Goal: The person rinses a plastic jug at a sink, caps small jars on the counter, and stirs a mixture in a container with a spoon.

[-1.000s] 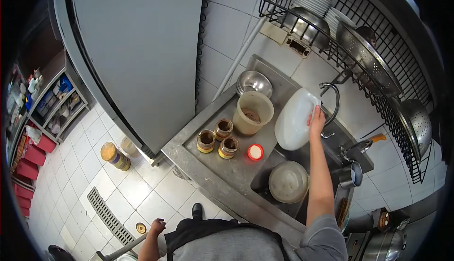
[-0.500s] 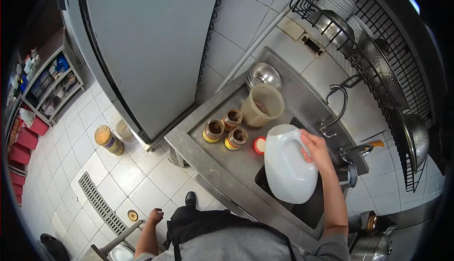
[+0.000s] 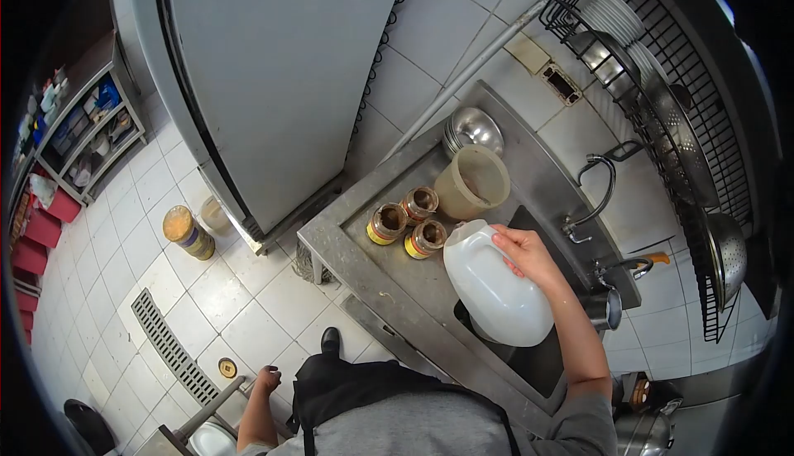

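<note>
My right hand (image 3: 526, 254) grips the handle of a white plastic jug (image 3: 500, 291), which is tilted over the sink basin (image 3: 538, 371). To its left on the steel counter (image 3: 364, 249) stand three brown-smeared jars with yellow labels, one of them the nearest to the front edge (image 3: 386, 224). Behind them is a cloudy plastic tub (image 3: 471, 183) with brown residue, beside stacked metal bowls (image 3: 477, 131). My left hand (image 3: 268, 380) hangs low at my side above the floor; its fingers look curled, but whether it holds anything is not clear.
The faucet (image 3: 597, 200) curves over the sink's back edge. A wire rack (image 3: 662, 100) with plates and colanders hangs above. The grey refrigerator (image 3: 273, 84) stands left of the counter. On the floor are a large jar (image 3: 188, 233) and a drain grate (image 3: 174, 348).
My right hand has brought the jug from near the faucet toward the front of the sink and tipped it differently. The jug now hides the red lid and the basin's round container. The view has shifted.
</note>
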